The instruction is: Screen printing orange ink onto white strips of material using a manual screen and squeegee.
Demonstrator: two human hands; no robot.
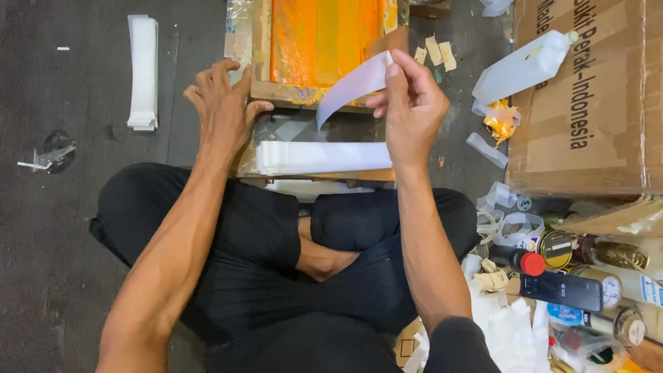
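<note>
White strip [352, 86], long and slightly curved, pinched in right hand [409, 110].

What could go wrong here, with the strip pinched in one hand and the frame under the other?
1. The white strip, pinched at one end by the right hand, curls and could crease or touch the orange ink on the wooden frame.
2. The left hand rests on the frame corner; a slip might shift it over the stack of strips.

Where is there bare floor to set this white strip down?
Bare dark floor lies left of the wooden screen frame, around the lone stack of white strips. The right is crowded: brown cardboard box, jars and bottles.
</note>
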